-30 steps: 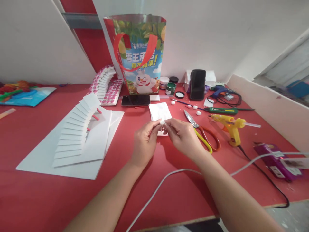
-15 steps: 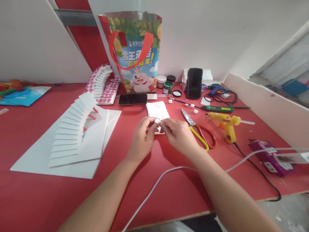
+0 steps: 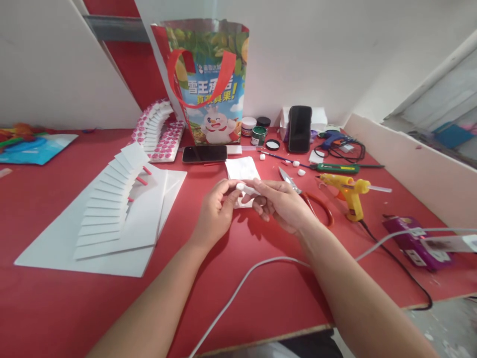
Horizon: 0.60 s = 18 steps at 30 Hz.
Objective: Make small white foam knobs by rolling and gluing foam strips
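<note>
Between my two hands is a narrow white strip, its left end wound into a small roll. My left hand pinches the rolled end between thumb and fingertips. The loose end runs to my right hand, where thumb and forefinger hold it while the other fingers curl below. Under the fingertips lies a white sheet, partly hidden by the hands. Just beyond my right hand are scissors with red and yellow handles, the yellow one mostly covered. Small white rolls lie past the scissors.
A white fanned staircase model rests on boards at left. Behind stand a printed bag, paint jars and phones. At right are a yellow glue gun, a purple box and a white cable crossing the front.
My right hand has shifted right and turned, its fingers spreading a little and baring more of the strip. It now covers the scissors' yellow handle. My left hand still pinches the roll.
</note>
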Available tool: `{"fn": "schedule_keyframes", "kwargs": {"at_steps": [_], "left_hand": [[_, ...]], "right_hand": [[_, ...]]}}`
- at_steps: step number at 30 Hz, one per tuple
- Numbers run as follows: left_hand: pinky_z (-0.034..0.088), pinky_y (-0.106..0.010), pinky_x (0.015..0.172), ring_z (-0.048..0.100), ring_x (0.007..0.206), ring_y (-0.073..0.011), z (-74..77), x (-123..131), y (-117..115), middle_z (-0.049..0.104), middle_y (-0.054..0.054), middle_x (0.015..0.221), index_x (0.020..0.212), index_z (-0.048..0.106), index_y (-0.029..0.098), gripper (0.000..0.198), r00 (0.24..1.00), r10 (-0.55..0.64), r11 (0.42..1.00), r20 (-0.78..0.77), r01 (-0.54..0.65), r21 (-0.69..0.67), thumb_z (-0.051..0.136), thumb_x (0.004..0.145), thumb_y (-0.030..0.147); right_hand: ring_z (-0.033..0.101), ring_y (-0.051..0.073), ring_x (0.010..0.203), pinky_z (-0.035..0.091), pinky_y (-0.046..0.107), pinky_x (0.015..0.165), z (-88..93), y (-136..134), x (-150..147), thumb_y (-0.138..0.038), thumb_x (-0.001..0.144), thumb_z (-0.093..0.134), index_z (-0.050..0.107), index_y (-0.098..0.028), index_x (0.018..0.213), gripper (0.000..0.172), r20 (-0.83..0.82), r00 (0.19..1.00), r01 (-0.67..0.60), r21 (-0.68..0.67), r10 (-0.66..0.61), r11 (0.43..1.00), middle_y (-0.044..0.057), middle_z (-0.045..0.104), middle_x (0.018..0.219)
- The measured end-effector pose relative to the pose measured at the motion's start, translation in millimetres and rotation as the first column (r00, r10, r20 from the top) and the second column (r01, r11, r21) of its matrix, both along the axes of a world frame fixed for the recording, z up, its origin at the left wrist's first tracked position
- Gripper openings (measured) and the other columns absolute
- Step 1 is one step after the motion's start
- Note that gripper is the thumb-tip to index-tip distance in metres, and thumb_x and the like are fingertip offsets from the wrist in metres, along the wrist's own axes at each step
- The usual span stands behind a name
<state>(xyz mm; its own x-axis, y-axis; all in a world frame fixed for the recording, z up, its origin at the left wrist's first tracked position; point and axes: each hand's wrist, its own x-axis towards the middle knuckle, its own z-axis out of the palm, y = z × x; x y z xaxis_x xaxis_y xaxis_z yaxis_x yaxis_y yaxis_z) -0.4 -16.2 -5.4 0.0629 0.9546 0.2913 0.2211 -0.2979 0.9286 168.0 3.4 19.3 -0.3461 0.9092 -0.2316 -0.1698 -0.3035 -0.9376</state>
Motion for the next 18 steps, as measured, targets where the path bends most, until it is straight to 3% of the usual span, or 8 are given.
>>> {"fn": "schedule_keyframes", "kwargs": {"at_steps": [7, 12, 15, 18], "left_hand": [[0.05, -0.025, 0.081, 0.063, 0.087, -0.015, -2.1, 0.5, 0.2, 0.068, -0.003, 0.095, 0.103, 0.068, 0.019, 0.018, 1.0, 0.002, 1.0, 0.01, -0.002, -0.013, 0.054, 0.097, 0.029], [0.051, -0.026, 0.083, 0.065, 0.09, -0.0161, -2.2, 1.4, 0.4, 0.07, -0.004, 0.098, 0.101, 0.067, 0.019, 0.018, 1.0, 0.007, 0.999, 0.015, -0.007, -0.042, 0.056, 0.096, 0.031], [0.052, -0.026, 0.082, 0.066, 0.09, -0.0164, -1.7, 1.9, -0.3, 0.07, -0.004, 0.097, 0.1, 0.067, 0.018, 0.018, 1.0, 0.012, 0.998, 0.018, -0.011, -0.054, 0.056, 0.096, 0.033], [0.053, -0.026, 0.079, 0.066, 0.085, -0.0157, -2.3, 4.1, -2.0, 0.071, -0.005, 0.098, 0.103, 0.067, 0.018, 0.02, 0.999, 0.032, 0.997, 0.03, -0.03, -0.071, 0.057, 0.096, 0.034]], "right_hand": [[0.042, 0.005, 0.052, 0.035, 0.019, 0.04, -1.1, -1.9, -0.7, -0.045, 0.08, 0.075, 0.077, -0.015, 0.108, 0.04, 0.05, 0.999, 0.002, 0.031, -0.003, 1.0, 0.0, 0.06, 0.075], [0.038, 0.005, 0.052, 0.035, 0.021, 0.043, -2.3, -1.7, -0.3, -0.045, 0.082, 0.073, 0.076, -0.015, 0.111, 0.041, 0.175, 0.984, -0.035, 0.136, 0.011, 0.99, -0.002, 0.053, 0.07], [0.036, 0.006, 0.045, 0.035, 0.023, 0.045, -0.5, -3.3, -0.5, -0.045, 0.088, 0.065, 0.077, -0.013, 0.095, 0.035, 0.332, 0.943, -0.063, 0.209, -0.01, 0.976, -0.006, 0.044, 0.053], [0.037, 0.007, 0.044, 0.032, 0.024, 0.048, -0.6, -6.4, -3.7, -0.043, 0.093, 0.059, 0.071, -0.014, 0.071, 0.038, 0.501, 0.856, -0.074, 0.367, -0.129, 0.927, -0.006, 0.04, 0.045]]}}
